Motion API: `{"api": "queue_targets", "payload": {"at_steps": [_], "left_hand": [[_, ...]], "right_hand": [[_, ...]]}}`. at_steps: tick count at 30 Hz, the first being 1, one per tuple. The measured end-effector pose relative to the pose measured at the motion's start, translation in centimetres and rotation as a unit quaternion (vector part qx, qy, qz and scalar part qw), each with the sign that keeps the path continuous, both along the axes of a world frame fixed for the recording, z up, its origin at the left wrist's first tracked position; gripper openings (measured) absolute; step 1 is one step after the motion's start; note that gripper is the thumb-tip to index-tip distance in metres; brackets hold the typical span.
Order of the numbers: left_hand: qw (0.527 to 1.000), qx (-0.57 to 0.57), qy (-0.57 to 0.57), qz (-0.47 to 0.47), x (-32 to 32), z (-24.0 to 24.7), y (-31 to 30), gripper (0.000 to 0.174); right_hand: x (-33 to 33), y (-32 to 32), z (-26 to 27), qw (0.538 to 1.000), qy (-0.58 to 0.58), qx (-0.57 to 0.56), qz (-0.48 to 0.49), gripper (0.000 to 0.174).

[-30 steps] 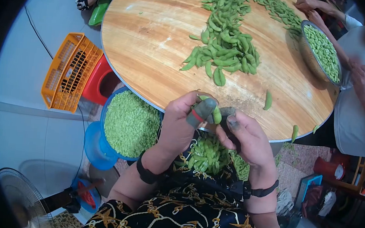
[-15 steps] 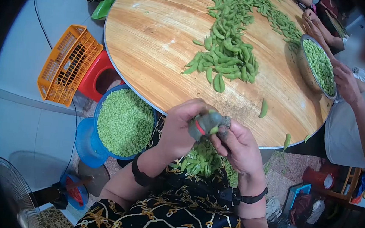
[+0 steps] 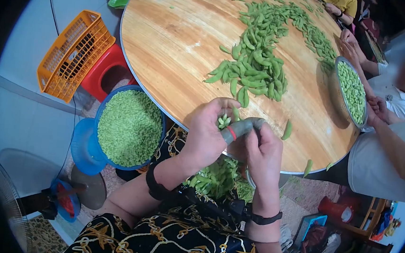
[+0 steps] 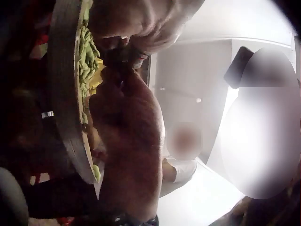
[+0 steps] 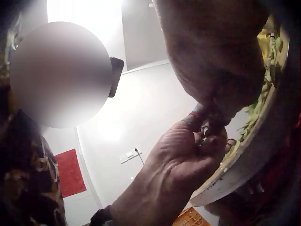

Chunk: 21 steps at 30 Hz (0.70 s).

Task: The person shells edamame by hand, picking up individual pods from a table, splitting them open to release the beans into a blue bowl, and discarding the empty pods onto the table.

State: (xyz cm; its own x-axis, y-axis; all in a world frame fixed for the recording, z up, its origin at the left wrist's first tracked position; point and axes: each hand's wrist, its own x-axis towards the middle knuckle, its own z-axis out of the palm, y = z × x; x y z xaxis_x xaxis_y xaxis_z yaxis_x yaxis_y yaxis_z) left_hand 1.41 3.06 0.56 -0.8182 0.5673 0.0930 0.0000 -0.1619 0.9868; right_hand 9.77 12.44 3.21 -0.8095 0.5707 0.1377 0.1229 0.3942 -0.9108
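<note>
My left hand is raised over the near table edge, its curled fingers holding several pale shelled beans. A green pod piece shows by its fingertips. A grey cover with a red band is on the left thumb, which points across at my right hand. The right fingers are bent close to that thumb's tip; I cannot tell whether they pinch anything. In the right wrist view the left hand meets the darker right hand. Below both hands, green pods lie at the lap.
Pods are heaped on the round wooden table. A metal colander of beans stands at its right edge beside other people. Left of me are a blue basin of shelled beans, a red stool, an orange crate and a fan.
The hands were close together over a pod; now the left hand has turned, showing beans in its fingers, and the right has shifted slightly away. The head view has swung, moving the surroundings leftward.
</note>
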Motion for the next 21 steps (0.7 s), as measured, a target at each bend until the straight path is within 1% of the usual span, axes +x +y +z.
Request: {"api": "queue_targets", "payload": {"at_steps": [1,3,4,5,6,7,9,10,11,12,13,14,16,17,18,19,20,21], "left_hand": [[1.000,0.003,0.000,0.003,0.1,-0.1,0.1,0.025],[0.996,0.029,-0.081,-0.010,0.2,-0.1,0.2,0.027],[0.996,0.031,-0.080,-0.008,0.2,0.0,0.2,0.027],[0.982,0.057,-0.174,-0.036,0.0,0.3,0.1,0.025],[0.958,0.083,-0.266,-0.065,0.0,0.6,0.0,0.024],[0.958,0.084,-0.266,-0.064,-0.1,0.8,-0.1,0.024],[0.958,0.060,-0.260,-0.103,-0.2,1.2,-0.3,0.023],[0.958,0.061,-0.259,-0.105,-0.2,0.9,-0.3,0.023],[0.988,0.024,-0.100,-0.112,-0.4,0.4,-0.2,0.025],[0.991,-0.010,0.066,-0.116,-0.6,0.4,0.1,0.027],[0.992,-0.025,0.031,-0.119,-0.2,0.8,-0.1,0.032],[0.991,-0.017,0.036,-0.128,0.1,1.3,-0.3,0.032],[0.991,-0.047,0.040,-0.117,0.1,1.9,-0.7,0.039],[0.994,-0.046,0.056,-0.085,0.2,1.3,-0.7,0.036],[0.993,-0.039,0.062,-0.091,-0.1,1.5,-0.7,0.036],[0.978,-0.050,0.170,-0.109,-0.4,1.8,-0.8,0.033],[0.951,-0.060,0.277,-0.123,-0.7,2.0,-1.0,0.030],[0.938,-0.057,0.308,-0.148,-0.9,2.0,-1.1,0.029]], "right_hand": [[-0.1,0.4,-0.3,1.000,0.000,0.003,0.003,0.008],[-0.2,1.2,-1.1,0.993,-0.030,-0.115,-0.010,0.010],[-0.2,1.3,-1.0,0.993,-0.029,-0.113,-0.008,0.010],[-0.2,1.3,-0.9,0.993,-0.045,-0.109,-0.001,0.011],[-0.1,1.3,-0.9,0.993,-0.061,-0.104,0.006,0.012],[0.1,1.7,-0.8,0.993,-0.060,-0.103,0.007,0.012],[0.5,2.5,-0.7,0.992,-0.021,-0.125,0.027,0.013],[0.5,2.5,-0.5,0.992,-0.020,-0.123,0.027,0.013],[0.4,2.6,-0.1,0.987,0.008,-0.159,0.011,0.013],[0.2,2.8,0.4,0.981,0.038,-0.191,-0.006,0.014],[0.0,2.7,0.0,0.984,0.057,-0.168,0.016,0.016],[0.4,2.6,-0.1,0.975,0.020,-0.219,0.019,0.015],[0.4,2.0,0.3,0.965,0.034,-0.258,0.023,0.014],[0.3,1.8,0.3,0.965,0.051,-0.257,0.026,0.014],[0.3,1.6,0.1,0.964,0.065,-0.258,0.030,0.014],[0.5,1.8,-0.4,0.955,0.065,-0.287,0.037,0.013],[0.3,1.6,-0.5,0.949,0.085,-0.302,0.045,0.012],[0.5,1.6,-0.1,0.931,0.077,-0.354,0.045,0.013]]}}
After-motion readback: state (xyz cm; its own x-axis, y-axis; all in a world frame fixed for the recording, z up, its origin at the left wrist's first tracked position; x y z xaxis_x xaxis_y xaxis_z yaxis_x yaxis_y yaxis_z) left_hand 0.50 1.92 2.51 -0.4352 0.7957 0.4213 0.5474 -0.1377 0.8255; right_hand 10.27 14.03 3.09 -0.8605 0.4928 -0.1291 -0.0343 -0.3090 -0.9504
